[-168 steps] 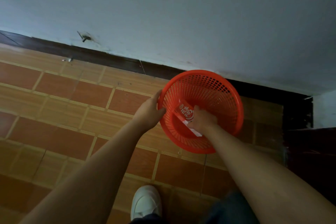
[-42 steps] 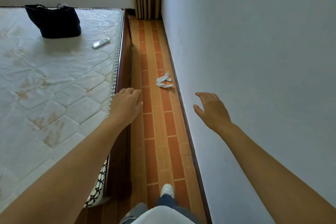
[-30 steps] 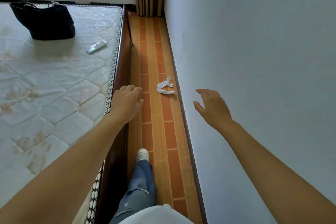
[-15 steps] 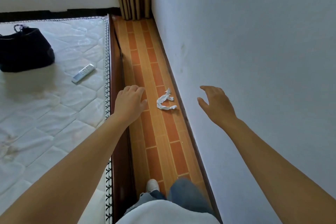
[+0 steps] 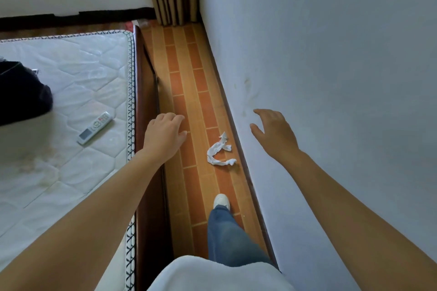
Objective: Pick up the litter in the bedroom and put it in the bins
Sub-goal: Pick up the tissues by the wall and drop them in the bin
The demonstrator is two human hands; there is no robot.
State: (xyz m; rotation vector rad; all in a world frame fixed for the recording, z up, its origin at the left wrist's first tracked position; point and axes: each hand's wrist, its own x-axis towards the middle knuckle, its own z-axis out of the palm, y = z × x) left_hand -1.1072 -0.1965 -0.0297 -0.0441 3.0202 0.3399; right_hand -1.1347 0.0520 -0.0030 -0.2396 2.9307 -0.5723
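Both hands empty, fingers loose. Left hand (image 5: 163, 134) over the bed frame (image 5: 144, 106) edge, right hand (image 5: 274, 133) by the wall (image 5: 331, 78). Twisted white tissue (image 5: 218, 150) on the tiled floor (image 5: 189, 78) between them, slightly nearer the person. Remote (image 5: 94, 127) and black bag (image 5: 21, 94) on the mattress (image 5: 71, 172), left of the left hand.

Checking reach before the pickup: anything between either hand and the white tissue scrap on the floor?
Nothing visible. The crumpled tissue lies on bare floor tiles between bed frame and wall. Left hand and right hand hover empty on either side of it.
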